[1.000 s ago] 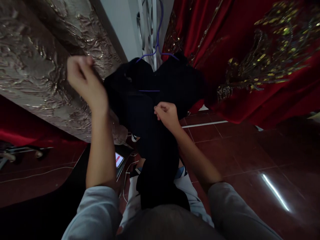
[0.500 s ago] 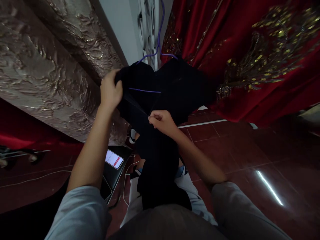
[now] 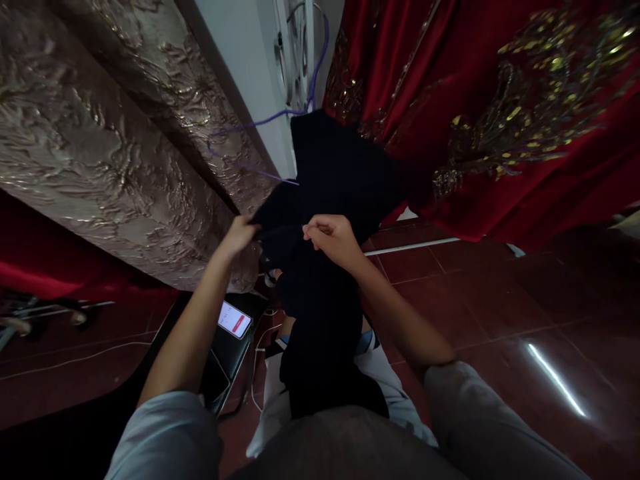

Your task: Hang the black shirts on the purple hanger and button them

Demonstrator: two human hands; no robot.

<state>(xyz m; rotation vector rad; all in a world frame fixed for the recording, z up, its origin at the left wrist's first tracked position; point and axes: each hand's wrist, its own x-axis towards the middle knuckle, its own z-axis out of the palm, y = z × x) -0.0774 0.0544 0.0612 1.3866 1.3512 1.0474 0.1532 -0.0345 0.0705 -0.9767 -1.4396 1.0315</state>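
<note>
A dark garment (image 3: 345, 167) hangs by its right shoulder from a purple hanger (image 3: 275, 118), and its lower part drapes over my lap. The hanger's left arm is bare, out of the cloth. My left hand (image 3: 241, 233) grips the garment's left side, below that bare arm, slightly blurred. My right hand (image 3: 330, 235) is closed in a pinch at the front middle of the garment, on its edge. The dark cloth hides the hanger's right arm.
Beige embossed fabric (image 3: 120, 153) hangs on the left, red fabric with gold sequins (image 3: 540, 107) on the right. A lit phone (image 3: 235, 320) lies on a black surface at lower left. White cables run over the tiled floor (image 3: 470, 313). White metal scrollwork (image 3: 295, 60) stands behind the hanger.
My left hand has drawn the garment's left shoulder down off the hanger, baring the hanger's left arm, which now tilts out leftward. My right hand keeps its pinch, almost in place.
</note>
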